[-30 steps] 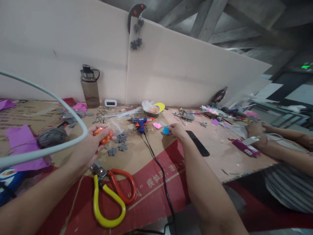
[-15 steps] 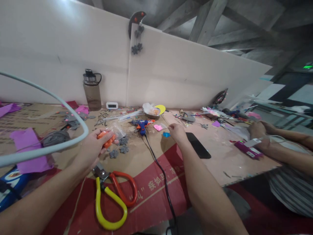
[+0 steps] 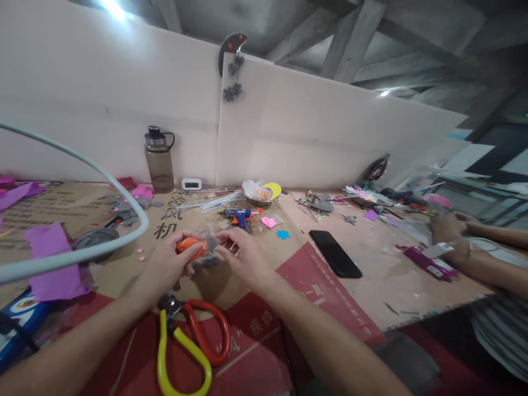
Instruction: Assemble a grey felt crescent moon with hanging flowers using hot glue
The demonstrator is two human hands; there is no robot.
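My left hand (image 3: 175, 258) is closed on a clear plastic bag of small orange pieces (image 3: 192, 248). At the bag's clear upper end are the fingers of my right hand (image 3: 243, 256), pinched together on the plastic. Grey felt-like shapes (image 3: 209, 259) lie partly hidden beneath both hands. Close in front of me rest scissors (image 3: 193, 335) with one yellow and one red handle. Beyond my right hand lies a blue glue gun (image 3: 241, 217). A blue flower-shaped piece (image 3: 282, 235) and a small bag of pink pieces (image 3: 269, 221) are to its right.
A black phone (image 3: 335, 254) lies right of my arm. A water bottle (image 3: 159, 162) and a small white clock (image 3: 191, 184) stand by the board. A pale curved tube (image 3: 103, 170) arches across the left. Another person's hands (image 3: 447, 231) are at the far right, near a magenta device (image 3: 431, 262).
My right hand has moved left from beside the blue flower piece to the bag in my left hand. The blue piece now lies uncovered on the table.
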